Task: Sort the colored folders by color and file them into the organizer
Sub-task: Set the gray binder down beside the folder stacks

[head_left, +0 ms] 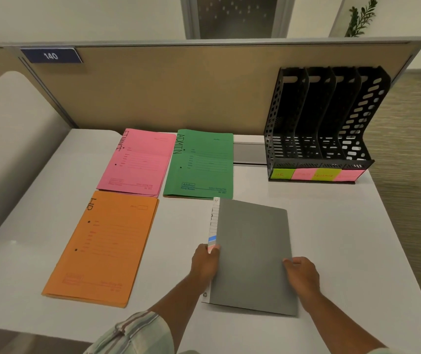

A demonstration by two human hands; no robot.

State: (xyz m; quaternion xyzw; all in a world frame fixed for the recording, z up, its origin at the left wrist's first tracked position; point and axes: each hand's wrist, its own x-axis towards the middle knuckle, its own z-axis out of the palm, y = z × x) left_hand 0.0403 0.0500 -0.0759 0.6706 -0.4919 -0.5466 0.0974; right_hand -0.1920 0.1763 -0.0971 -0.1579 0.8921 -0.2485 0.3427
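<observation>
I held the grey folder (252, 254) by its two long edges. My left hand (204, 264) was curled round the spine side, where a white index strip ran, and my right hand (302, 274) gripped the opposite edge. The folder lay flat on the white desk (332, 238), in front of the black organizer (324, 116) and a little to its left, nearer to me.

The organizer stood upright at the back of the desk, its four slots dark and apparently empty. Coloured sticky labels (316, 175) ran along its front base, their writing too small to read with certainty.

To the left of the organizer lay the green folder (201, 164), marked ADMIN, and beyond it the pink folder (138, 162). The orange folder (104, 246), marked HR, lay farther left of the organizer and closer to me.

As I judged it, doing this step well meant keeping both grips even, lifting the folder level, turning it upright, checking the labels, and only then lowering it straight into the matching slot without catching a divider.
</observation>
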